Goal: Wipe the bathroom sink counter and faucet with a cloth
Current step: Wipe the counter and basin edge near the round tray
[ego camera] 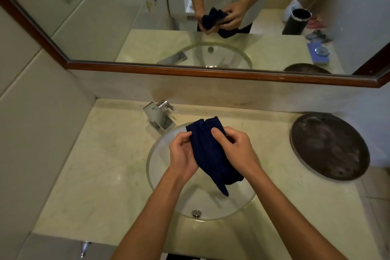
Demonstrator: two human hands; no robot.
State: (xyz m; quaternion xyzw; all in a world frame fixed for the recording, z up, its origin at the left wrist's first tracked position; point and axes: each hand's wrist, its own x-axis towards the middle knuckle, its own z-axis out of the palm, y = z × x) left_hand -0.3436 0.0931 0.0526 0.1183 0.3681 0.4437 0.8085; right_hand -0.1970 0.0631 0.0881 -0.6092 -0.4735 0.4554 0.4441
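Note:
A dark navy cloth (pixel 211 154) hangs bunched above the round glass sink basin (pixel 160 183), its lower end drooping toward the drain plug (pixel 196 213). My left hand (pixel 182 154) grips the cloth's left edge, and my right hand (pixel 236 150) pinches it from the right with the thumb on top. A square chrome faucet (pixel 159 115) stands at the basin's back left rim, a short way beyond the cloth's top corner. The pale marble counter (pixel 101 171) surrounds the basin.
A round dark tray (pixel 329 145) lies on the counter at the right. A wood-framed mirror (pixel 211 74) runs along the back wall above a low backsplash. A tiled wall (pixel 31 133) closes the left side. A metal handle (pixel 84 248) sticks out below the counter's front edge.

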